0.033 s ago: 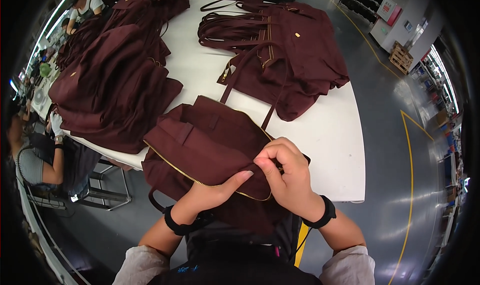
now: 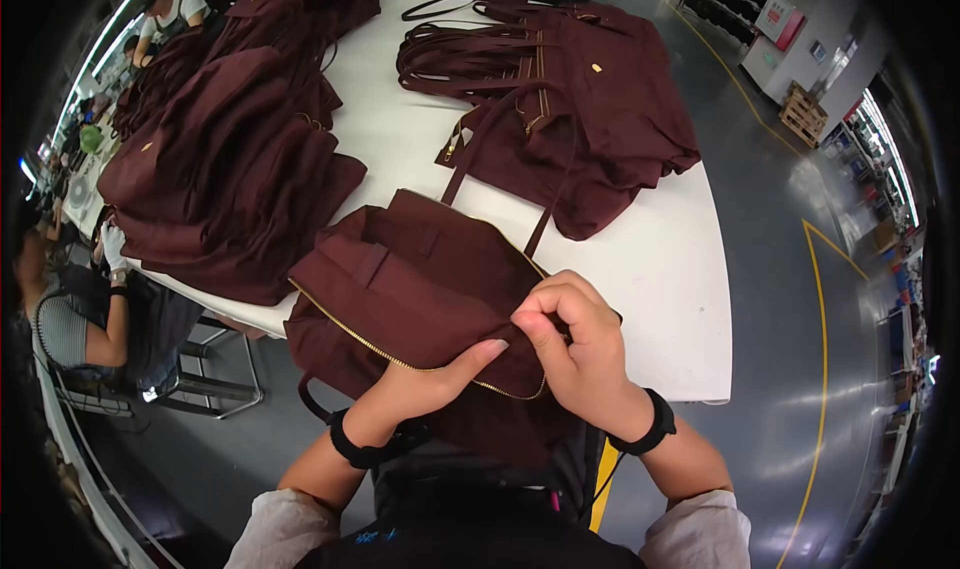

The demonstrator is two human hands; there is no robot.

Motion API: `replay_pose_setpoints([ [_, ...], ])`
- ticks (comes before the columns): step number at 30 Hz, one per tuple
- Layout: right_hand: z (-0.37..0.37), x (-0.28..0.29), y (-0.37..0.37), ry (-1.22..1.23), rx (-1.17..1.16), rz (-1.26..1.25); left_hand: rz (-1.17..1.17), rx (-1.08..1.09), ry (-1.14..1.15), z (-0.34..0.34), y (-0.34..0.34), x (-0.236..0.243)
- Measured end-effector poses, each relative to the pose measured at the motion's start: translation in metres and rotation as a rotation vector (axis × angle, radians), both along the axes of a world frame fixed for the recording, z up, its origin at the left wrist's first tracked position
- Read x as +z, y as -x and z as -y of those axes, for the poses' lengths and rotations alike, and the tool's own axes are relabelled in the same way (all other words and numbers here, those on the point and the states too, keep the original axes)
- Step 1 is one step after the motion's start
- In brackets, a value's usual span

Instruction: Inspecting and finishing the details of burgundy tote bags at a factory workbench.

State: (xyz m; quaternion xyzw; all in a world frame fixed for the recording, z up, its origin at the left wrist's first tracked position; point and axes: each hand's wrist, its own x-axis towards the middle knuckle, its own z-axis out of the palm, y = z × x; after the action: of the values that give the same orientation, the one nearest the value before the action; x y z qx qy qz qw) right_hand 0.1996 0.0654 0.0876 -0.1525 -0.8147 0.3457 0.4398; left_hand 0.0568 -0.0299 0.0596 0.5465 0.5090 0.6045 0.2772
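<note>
A dark maroon fabric bag (image 2: 345,289) lies open at the table's near edge, its gold zipper (image 2: 365,343) undone around the mouth. My left hand (image 2: 430,384) grips the near rim, thumb inside over the zipper and the other fingers hidden beneath the cloth. At the right end of the opening, my right hand (image 2: 575,344) pinches with thumb and forefinger close to the inner fabric. What sits between those fingertips is too small to make out. One long strap (image 2: 540,227) loops from the far side of the bag onto the table.
Stacked maroon bags (image 2: 620,89) with bundled straps lie at the far right of the white table (image 2: 670,299). Another heap (image 2: 220,169) covers the left side. A seated person (image 2: 80,319) with a gloved hand is at the left, near a metal stool (image 2: 215,379).
My right hand has shifted very slightly to the right, still pinching. The left hand and the bag stay almost where they were.
</note>
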Motion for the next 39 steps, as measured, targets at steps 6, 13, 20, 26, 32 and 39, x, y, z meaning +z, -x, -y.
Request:
replay_pose_setpoints([
  [6, -0.01, 0.009, -0.013, 0.399, 0.081, 0.081, 0.004, -0.023, 0.03, 0.002, 0.003, -0.005],
  [13, -0.013, 0.012, -0.025, 0.685, 0.2, 0.004, 0.014, -0.067, 0.06, 0.004, 0.008, -0.008],
  [20, -0.013, 0.017, -0.028, 0.899, 0.31, 0.07, 0.1, -0.07, 0.084, 0.007, 0.009, -0.007],
  [26, -0.011, 0.018, -0.029, 0.923, 0.323, 0.096, 0.11, -0.067, 0.091, 0.008, 0.01, -0.007],
  [32, -0.008, 0.018, -0.03, 0.656, 0.273, 0.183, 0.119, -0.084, 0.096, 0.01, 0.012, -0.006],
  [39, -0.002, 0.018, -0.022, 0.495, 0.243, 0.205, 0.11, -0.109, 0.096, 0.011, 0.013, -0.004],
])
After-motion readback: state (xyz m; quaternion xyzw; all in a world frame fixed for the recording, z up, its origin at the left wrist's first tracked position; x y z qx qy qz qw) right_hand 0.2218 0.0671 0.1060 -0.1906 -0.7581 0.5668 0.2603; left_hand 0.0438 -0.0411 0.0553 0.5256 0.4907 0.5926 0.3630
